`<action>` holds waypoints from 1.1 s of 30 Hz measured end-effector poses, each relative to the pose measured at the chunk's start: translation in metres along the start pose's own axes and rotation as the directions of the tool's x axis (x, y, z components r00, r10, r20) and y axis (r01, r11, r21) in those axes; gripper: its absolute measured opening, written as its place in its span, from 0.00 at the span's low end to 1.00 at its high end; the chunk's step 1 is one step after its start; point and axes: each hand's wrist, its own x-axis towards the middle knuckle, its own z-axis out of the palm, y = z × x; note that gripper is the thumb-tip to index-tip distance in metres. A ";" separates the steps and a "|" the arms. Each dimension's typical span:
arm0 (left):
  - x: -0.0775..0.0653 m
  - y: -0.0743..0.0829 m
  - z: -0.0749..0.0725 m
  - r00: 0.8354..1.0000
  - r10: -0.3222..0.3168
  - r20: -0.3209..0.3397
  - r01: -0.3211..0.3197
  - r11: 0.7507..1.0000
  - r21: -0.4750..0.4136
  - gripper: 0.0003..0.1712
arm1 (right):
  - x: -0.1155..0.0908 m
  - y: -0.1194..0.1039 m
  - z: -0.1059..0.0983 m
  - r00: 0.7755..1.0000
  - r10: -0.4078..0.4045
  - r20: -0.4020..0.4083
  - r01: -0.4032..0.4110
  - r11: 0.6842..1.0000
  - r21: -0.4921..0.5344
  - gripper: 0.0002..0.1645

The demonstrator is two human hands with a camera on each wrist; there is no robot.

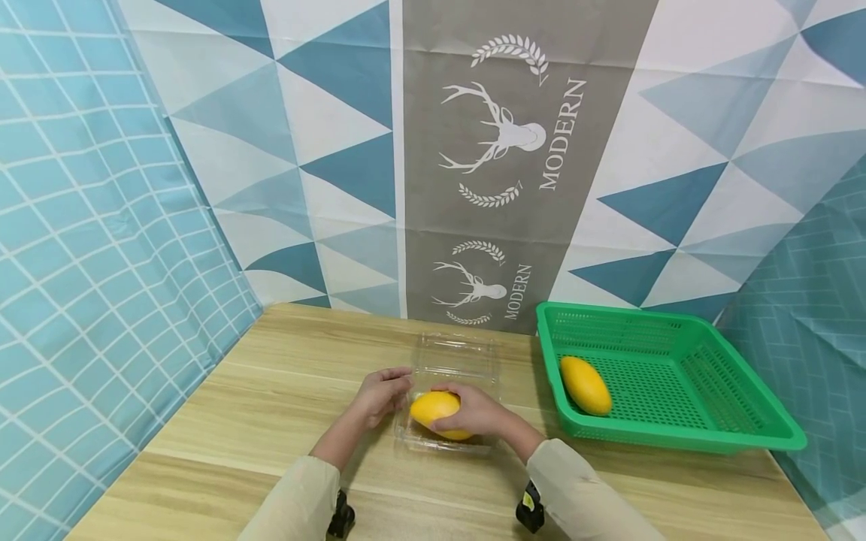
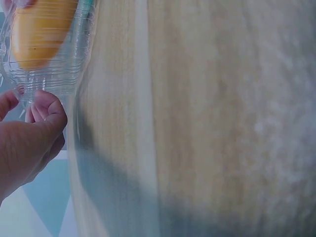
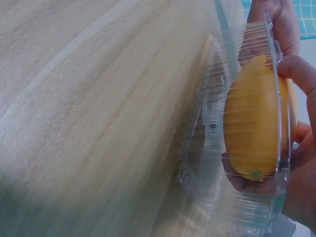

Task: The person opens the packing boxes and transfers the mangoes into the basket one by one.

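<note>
A yellow mango [image 1: 433, 408] lies in the base of a clear plastic clamshell box [image 1: 455, 359], whose lid is folded back toward the wall. My right hand [image 1: 479, 413] grips the mango from the right, thumb and fingers on either side; through the box wall in the right wrist view, the mango [image 3: 251, 123] shows its green stem spot. At the box's left edge is my left hand [image 1: 384, 394]. The left wrist view shows this hand [image 2: 32, 133] pinching the rim of the clear box [image 2: 47, 81] between thumb and fingers.
On the right of the wooden table [image 1: 271, 409] stands a green perforated basket [image 1: 683, 443], with another mango [image 1: 585, 385] at its left side. Patterned sheeting [image 1: 352, 173] hangs behind the table, and blue checked sheeting [image 1: 101, 225] hangs on the left.
</note>
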 end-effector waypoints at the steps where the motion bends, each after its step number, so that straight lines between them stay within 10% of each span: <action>1: 0.000 0.000 0.000 1.000 0.001 -0.001 -0.001 1.000 0.000 0.21 | 0.000 0.000 -0.001 1.000 0.001 -0.001 -0.001 1.000 0.000 0.40; 33: 0.000 0.001 0.000 1.000 -0.010 -0.007 0.010 1.000 -0.009 0.21 | -0.009 -0.010 -0.024 0.996 0.002 -0.086 -0.002 1.000 0.002 0.40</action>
